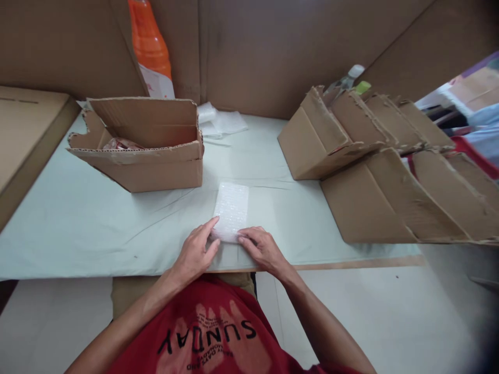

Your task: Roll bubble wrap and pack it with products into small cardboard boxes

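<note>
A small sheet of white bubble wrap (pixel 231 209) lies flat on the pale green table (pixel 78 223), its long side running away from me. My left hand (pixel 197 250) rests at its near left corner, fingers stretched out and pressing the edge. My right hand (pixel 262 248) lies at the near right corner, fingertips flat on the wrap's edge. Neither hand lifts the sheet.
An open cardboard box (pixel 144 150) with something red and white inside stands at the left. Several torn cardboard boxes (pixel 385 171) lie stacked at the right. More bubble wrap (pixel 220 122) and an orange bottle (pixel 150 44) sit at the back by cardboard walls.
</note>
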The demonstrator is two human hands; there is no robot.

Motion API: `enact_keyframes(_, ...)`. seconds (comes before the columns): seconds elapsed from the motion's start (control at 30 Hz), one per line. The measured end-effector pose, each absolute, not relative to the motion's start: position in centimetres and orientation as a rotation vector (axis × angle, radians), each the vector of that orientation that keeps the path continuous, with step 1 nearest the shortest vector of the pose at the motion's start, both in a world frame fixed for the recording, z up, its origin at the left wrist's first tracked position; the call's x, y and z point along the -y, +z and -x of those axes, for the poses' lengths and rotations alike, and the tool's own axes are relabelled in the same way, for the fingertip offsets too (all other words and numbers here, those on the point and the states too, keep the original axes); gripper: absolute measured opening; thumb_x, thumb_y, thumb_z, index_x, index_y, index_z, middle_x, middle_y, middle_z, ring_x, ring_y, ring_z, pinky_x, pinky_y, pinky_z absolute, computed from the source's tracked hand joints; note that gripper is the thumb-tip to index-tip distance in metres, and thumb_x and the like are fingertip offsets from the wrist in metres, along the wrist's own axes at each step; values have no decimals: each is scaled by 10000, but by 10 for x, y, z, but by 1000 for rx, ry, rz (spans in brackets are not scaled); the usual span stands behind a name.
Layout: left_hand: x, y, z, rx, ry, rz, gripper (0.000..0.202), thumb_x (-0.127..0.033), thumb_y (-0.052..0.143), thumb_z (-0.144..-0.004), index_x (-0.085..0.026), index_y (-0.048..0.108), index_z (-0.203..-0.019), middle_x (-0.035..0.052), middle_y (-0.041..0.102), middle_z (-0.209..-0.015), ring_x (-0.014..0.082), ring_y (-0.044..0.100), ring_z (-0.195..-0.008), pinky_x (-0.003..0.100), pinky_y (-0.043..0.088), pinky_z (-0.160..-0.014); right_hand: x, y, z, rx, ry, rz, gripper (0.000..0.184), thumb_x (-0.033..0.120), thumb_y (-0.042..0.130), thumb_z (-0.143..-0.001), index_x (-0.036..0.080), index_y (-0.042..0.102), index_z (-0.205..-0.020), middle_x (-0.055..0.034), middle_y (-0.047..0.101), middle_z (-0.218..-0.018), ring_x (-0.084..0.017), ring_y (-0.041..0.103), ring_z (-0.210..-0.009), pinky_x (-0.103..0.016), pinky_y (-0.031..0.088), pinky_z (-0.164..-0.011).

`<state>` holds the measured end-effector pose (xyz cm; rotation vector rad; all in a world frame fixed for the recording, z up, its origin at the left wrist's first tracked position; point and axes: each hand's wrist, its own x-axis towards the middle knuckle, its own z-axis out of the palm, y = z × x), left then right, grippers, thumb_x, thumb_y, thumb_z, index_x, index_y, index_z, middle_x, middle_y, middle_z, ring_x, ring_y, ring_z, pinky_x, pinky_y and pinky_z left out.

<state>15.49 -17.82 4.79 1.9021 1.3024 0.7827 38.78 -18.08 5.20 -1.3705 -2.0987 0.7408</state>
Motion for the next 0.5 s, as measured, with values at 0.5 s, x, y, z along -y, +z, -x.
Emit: enact_keyframes(0.5,160,45,-172,-1581,644,-1950,523,-213,546,-883,-180,528,-1404,48,718,-932,185,664,-785,298,527,-766,191,45,-380,2380,198,1263,274,159,593,-941,222,665,-1198,-117,682,-1311,-296,593,-1228,-461,471,-934)
